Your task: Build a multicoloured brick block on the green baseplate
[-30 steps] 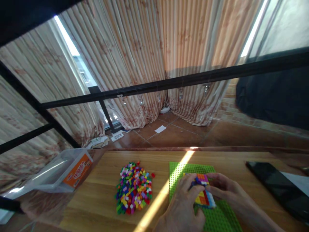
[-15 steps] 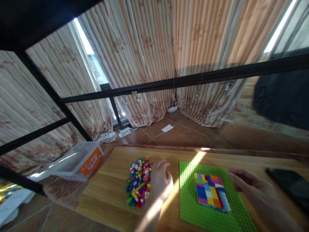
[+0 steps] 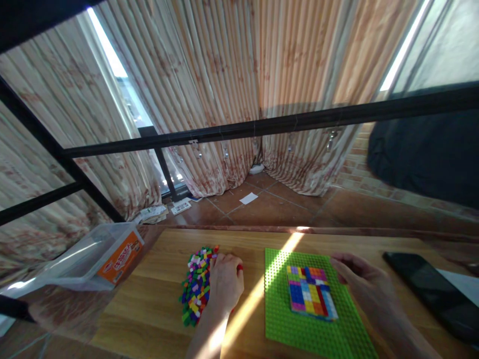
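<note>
A green studded baseplate (image 3: 279, 309) lies on the wooden table, with a many-coloured block of small bricks (image 3: 310, 291) built on it. A heap of loose coloured bricks (image 3: 194, 284) lies to its left. My left hand (image 3: 224, 286) rests palm down on the right side of that heap, fingers curled into the bricks; what they grip is hidden. My right hand (image 3: 355, 276) sits at the baseplate's right edge, fingers bent and touching the plate's rim.
A clear plastic box with an orange label (image 3: 101, 257) stands off the table's left end. A dark phone or tablet (image 3: 430, 289) lies at the right. A black metal frame bar (image 3: 262, 129) crosses the view before striped curtains; the tiled floor lies beyond the table.
Both hands left the coloured block on the baseplate. My left hand went left onto the loose brick heap; my right hand drew back to the plate's right edge.
</note>
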A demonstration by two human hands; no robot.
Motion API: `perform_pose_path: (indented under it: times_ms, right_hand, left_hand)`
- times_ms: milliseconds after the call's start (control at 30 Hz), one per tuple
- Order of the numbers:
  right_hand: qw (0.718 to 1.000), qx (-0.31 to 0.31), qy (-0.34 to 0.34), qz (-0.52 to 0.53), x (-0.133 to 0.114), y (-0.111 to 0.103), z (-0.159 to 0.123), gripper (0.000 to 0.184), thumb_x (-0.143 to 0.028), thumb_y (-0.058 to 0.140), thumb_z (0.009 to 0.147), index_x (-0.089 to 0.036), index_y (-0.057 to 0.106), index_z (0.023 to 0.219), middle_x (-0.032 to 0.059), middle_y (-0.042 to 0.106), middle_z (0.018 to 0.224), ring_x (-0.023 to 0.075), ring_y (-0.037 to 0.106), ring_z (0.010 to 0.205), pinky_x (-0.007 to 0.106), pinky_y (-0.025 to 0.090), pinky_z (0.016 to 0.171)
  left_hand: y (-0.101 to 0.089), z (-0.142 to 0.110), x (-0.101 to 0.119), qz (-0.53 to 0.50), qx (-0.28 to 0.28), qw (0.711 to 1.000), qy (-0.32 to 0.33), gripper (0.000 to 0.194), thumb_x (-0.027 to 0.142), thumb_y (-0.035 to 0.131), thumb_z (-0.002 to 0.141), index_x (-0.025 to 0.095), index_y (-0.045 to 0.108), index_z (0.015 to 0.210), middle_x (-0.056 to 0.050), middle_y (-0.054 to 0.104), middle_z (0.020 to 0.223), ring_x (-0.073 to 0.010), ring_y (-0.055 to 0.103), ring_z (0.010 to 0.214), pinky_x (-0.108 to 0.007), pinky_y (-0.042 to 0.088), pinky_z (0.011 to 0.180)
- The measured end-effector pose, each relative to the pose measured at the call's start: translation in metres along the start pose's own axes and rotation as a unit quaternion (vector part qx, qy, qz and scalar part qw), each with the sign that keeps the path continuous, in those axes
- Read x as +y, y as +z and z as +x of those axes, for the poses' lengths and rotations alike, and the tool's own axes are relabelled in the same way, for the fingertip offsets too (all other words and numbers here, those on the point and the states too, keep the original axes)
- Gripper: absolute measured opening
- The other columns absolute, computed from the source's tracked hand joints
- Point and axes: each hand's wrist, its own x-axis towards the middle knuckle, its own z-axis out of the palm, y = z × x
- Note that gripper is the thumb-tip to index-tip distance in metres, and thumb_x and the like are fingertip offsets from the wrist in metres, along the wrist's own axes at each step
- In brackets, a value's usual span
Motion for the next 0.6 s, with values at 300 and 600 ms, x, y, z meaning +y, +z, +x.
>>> perform_pose_path:
  times_ms: [300,600]
  right_hand:
    - [0.996,-0.015,-0.085,0.017,0.002,0.0,-0.005,0.025,-0.042,0.069,0.069,-0.02,0.069,0.08,0.0025,0.068,0.07,0.0159,0.06,0.061,0.025,0.048,0.054]
    - [0.949,-0.212,-0.205,-0.111,-0.018,0.005,-0.041,0.016,-0.029,0.056,0.086,-0.024,0.067,0.096,0.0023,0.067,0.086,0.0152,0.062,0.075,0.027,0.051,0.068]
  left_hand:
    - [0.001,0.004,0.036,-0.201,-0.016,0.978,-0.056,0.016,0.018,0.051,0.081,0.019,0.063,0.091,-0.004,0.068,0.088,-0.0183,0.06,0.086,-0.03,0.044,0.081]
    - [0.0,-0.005,0.08,-0.451,-0.109,0.886,0.002,0.016,0.028,0.055,0.083,0.018,0.067,0.083,0.0,0.067,0.078,-0.0137,0.058,0.074,-0.022,0.044,0.069]
